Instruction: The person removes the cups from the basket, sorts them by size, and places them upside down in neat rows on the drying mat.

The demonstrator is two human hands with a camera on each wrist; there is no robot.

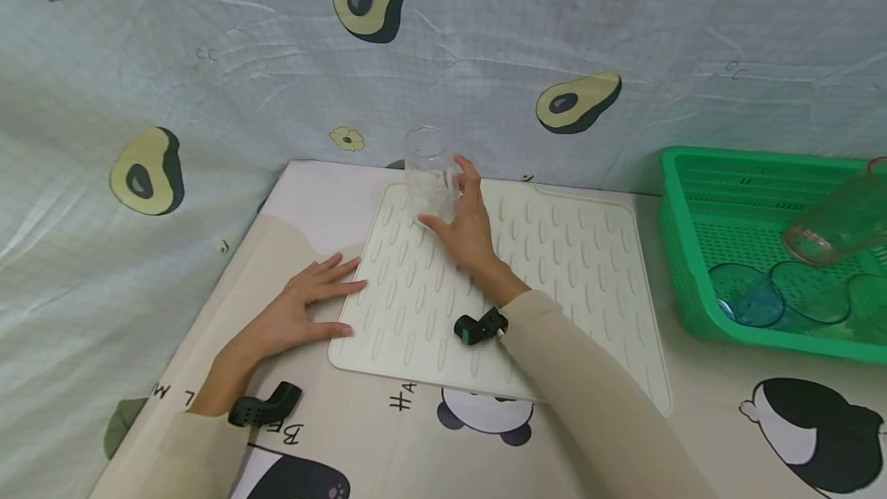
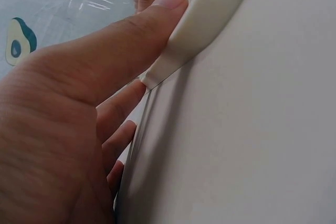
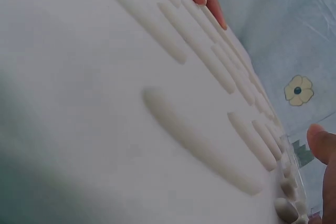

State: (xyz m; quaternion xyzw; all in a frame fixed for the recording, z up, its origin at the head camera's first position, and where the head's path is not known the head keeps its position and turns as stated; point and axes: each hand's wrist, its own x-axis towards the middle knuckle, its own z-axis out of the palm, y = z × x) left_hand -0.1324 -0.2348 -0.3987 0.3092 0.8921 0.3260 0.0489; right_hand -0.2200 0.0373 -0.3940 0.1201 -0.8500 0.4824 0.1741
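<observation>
- While standing near the far left corner of the ribbed mat point(image 1: 554, 268), the clear glass point(image 1: 430, 175) looks tall and light, so could tip over if released too fast or set on top of a rib; a judgement only.
- Could also slide on the mat if pushed from the side by the right hand point(image 1: 466, 229), because the ribs give an uneven base.
- Could shift the whole mat too, if the left hand point(image 1: 298, 314) lifts from the near left edge; this hand seems to pin it to the table point(image 1: 707, 383).
- Right hand: curled around the right side of the glass, thumb and fingers on its lower wall, holding it upright. Seen in the right wrist view only as a fingertip at the edge of the picture, with the mat ribs filling the rest.
- Left hand: flat and spread, fingers straight, palm down on the table, with the fingertips and the thumb point(image 2: 131, 30) touching the mat edge point(image 2: 205, 30). Holds nothing, only presses.
- To the right, well apart from the mat: a green basket point(image 1: 693, 199) with more glasses point(image 1: 748, 295) lying inside, and one tilted glass point(image 1: 838, 218) above them.
- Behind the table: a cloth point(image 1: 208, 60) with avocado pictures, hanging as a wall.
</observation>
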